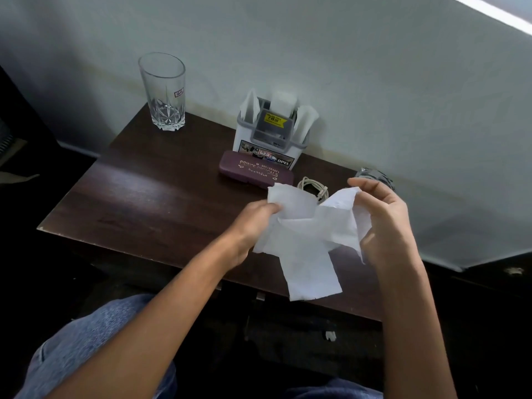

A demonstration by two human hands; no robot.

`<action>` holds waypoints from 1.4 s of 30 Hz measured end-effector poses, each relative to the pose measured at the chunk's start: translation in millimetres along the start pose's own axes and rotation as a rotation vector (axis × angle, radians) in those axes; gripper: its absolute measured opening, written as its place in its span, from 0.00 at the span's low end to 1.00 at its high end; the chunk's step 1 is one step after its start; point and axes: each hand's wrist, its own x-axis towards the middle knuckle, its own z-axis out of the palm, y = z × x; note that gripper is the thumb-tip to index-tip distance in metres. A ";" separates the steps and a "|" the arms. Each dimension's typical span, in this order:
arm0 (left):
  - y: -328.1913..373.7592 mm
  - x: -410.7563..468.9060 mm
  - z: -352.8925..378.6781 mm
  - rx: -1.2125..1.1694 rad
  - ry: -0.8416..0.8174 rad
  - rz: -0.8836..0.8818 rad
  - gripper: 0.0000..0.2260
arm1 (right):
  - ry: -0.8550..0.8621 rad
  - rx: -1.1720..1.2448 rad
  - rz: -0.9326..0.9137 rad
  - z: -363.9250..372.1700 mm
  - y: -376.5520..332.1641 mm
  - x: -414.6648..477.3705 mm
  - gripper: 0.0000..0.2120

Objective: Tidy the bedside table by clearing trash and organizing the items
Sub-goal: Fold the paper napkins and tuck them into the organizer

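Note:
A crumpled white sheet of paper (308,237) hangs above the front of the dark wooden bedside table (138,197). My left hand (253,223) pinches its left side and my right hand (383,226) grips its right side with curled fingers. Behind the paper lie a maroon spectacle case (253,169) and a coiled white cable (312,187), partly hidden by the sheet. A white and grey organizer box (270,133) with white papers stuck in it stands against the wall.
A tall clear drinking glass (164,90) stands at the table's back left corner. A second glassy object (374,177) sits at the back right, mostly hidden by my right hand. The wall runs right behind the table. My knees in blue jeans (95,341) are below.

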 end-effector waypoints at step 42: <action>-3.2 -1.3 7.5 -0.403 -0.118 -0.108 0.14 | 0.070 -0.313 0.066 19.0 20.8 0.2 0.05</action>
